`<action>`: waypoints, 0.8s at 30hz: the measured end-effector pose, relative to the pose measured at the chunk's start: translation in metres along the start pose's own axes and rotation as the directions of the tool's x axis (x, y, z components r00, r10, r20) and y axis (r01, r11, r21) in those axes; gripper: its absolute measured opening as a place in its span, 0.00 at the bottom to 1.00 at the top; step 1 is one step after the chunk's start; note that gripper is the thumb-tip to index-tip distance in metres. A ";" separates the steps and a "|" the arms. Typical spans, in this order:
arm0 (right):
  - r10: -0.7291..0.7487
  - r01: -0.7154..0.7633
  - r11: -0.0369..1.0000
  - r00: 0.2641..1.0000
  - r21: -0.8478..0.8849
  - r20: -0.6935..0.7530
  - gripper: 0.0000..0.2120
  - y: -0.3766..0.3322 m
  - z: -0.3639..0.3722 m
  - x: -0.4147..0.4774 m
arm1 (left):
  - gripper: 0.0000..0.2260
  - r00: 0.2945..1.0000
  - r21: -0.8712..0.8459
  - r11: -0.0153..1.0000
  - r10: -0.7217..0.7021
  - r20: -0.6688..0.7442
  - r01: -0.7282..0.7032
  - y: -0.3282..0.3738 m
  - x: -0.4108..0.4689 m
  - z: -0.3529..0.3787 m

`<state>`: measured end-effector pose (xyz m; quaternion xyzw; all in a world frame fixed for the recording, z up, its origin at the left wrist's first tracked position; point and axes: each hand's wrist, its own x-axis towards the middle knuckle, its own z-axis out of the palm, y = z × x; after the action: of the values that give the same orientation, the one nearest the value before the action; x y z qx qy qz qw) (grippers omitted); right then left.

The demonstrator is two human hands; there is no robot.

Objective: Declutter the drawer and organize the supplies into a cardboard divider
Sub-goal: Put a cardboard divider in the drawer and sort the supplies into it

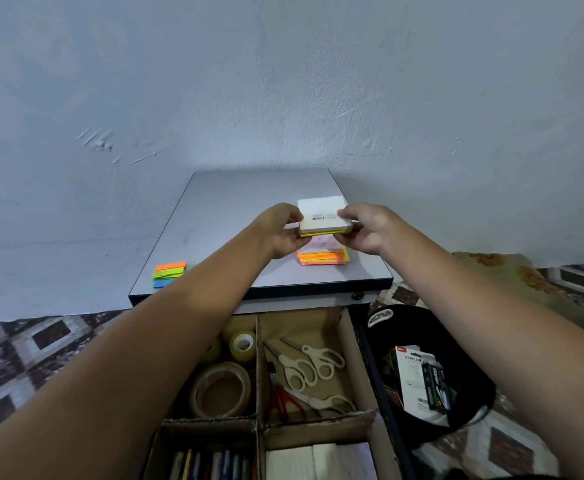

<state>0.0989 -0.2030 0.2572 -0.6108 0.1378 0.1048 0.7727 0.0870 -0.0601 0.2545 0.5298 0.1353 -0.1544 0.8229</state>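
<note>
Both hands are up over the counter [235, 209], left hand [281, 230] and right hand [366, 230] each pinching a side of the white note block [323, 211] with curled fingers, just above the neon sticky stack [323, 256]. The cardboard divider [257, 358] looks well filled: tape rolls [219, 388], scissors [301, 370] and pens [207, 462] all slotted. Left to go, by my read: this block, that stack, the colour flags [169, 271].
</note>
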 end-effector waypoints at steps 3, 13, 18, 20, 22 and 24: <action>-0.025 0.024 0.999 0.999 0.035 0.046 0.07 0.004 -0.001 -0.018 | 0.06 0.998 -0.016 1.000 0.023 0.061 -0.022 -0.001 -0.018 -0.006; -0.048 0.080 0.947 0.993 -0.312 0.109 0.08 0.076 -0.022 -0.090 | 0.03 0.998 -0.053 0.997 -0.054 0.027 0.055 -0.075 -0.090 -0.058; 0.065 -0.035 0.962 0.993 -0.269 0.103 0.04 0.122 -0.030 -0.112 | 0.08 0.996 -0.030 0.996 -0.081 0.024 0.081 -0.126 -0.116 -0.085; 0.117 -0.085 0.960 0.987 -0.267 0.107 0.03 0.137 -0.032 -0.119 | 0.07 0.994 -0.078 0.991 -0.105 0.015 0.106 -0.143 -0.123 -0.094; 0.182 -0.143 0.958 0.974 -0.250 0.138 0.01 0.148 -0.037 -0.124 | 0.06 0.992 -0.093 0.988 -0.126 0.011 0.127 -0.154 -0.130 -0.102; 0.239 -0.190 0.945 0.956 -0.265 0.169 0.01 0.156 -0.043 -0.129 | 0.07 0.991 -0.083 0.987 -0.137 0.006 0.137 -0.162 -0.134 -0.110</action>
<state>-0.0772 -0.2075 0.1488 -0.6694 0.1117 0.2655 0.6848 -0.1069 -0.0079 0.1279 0.4846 0.1772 -0.2049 0.8317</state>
